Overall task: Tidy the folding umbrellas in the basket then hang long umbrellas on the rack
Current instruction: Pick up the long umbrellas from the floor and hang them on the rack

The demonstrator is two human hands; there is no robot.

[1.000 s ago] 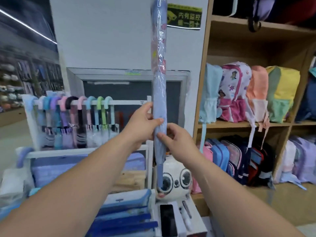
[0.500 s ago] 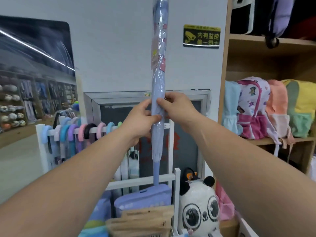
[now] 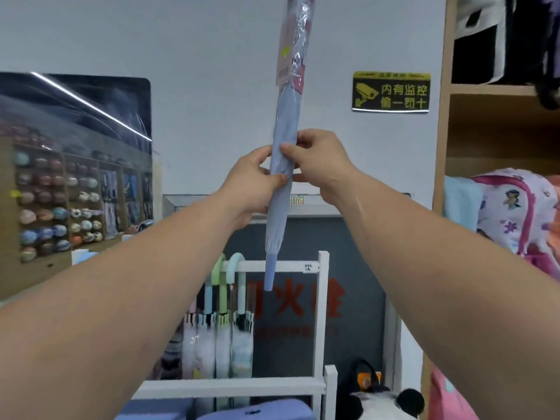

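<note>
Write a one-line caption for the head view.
The left hand and right hand pinch an upright, plastic-sleeved blue long umbrella in front of a white rack holding hook-handled umbrellas.

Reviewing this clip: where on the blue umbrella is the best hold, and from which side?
The umbrella mid-length, from the sides: it stands upright, tip down, slim enough to pinch, as the left hand and right hand do. Higher up, loose plastic wrap looks slippery.

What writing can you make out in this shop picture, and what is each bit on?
"内有监控 偷一罚十": yellow sign on the wall.
"火": red, on the dark panel behind the white rack; the characters on either side are partly hidden or blurred.
Too small to read: the tag on the long umbrella, the sticker on the rack's rail.
</note>
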